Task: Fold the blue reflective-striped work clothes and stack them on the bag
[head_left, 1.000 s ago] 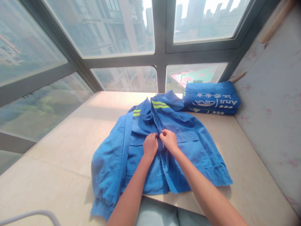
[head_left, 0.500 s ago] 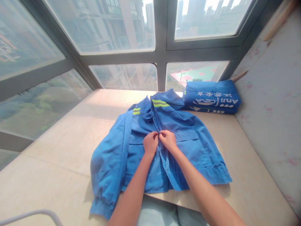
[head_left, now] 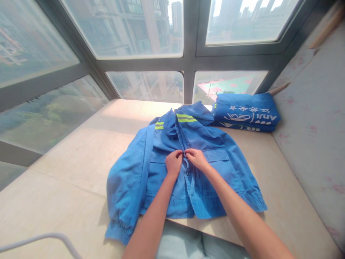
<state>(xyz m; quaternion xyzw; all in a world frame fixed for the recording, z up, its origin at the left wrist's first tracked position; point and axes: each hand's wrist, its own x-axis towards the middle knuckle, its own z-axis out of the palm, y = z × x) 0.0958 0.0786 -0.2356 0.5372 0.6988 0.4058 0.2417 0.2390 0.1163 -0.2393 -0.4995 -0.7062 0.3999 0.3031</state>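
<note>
A blue work jacket [head_left: 215, 180] with yellow-green stripes lies front side up, its collar away from me. Near the middle of its front opening, my left hand [head_left: 174, 162] pinches one edge of the placket. Close beside it, my right hand [head_left: 196, 158] is closed on the other edge, fingertips nearly touching the left ones. What lies right between the fingertips is too small to make out. Below the hands a dark round button [head_left: 188, 173] shows on the placket. The sleeve [head_left: 126, 187] on the left is stretched down toward me.
Folded blue jackets [head_left: 246, 111] with white lettering are stacked at the back right, against the patterned wall [head_left: 309, 144]. Grey-framed windows [head_left: 188, 64] rise behind the pale stone sill [head_left: 67, 172]. A whitish cable [head_left: 54, 235] curves across the lower left.
The view has shifted slightly, so everything sits a little further right. Both hands stay at the same spot on the front opening, with only small finger movement.
</note>
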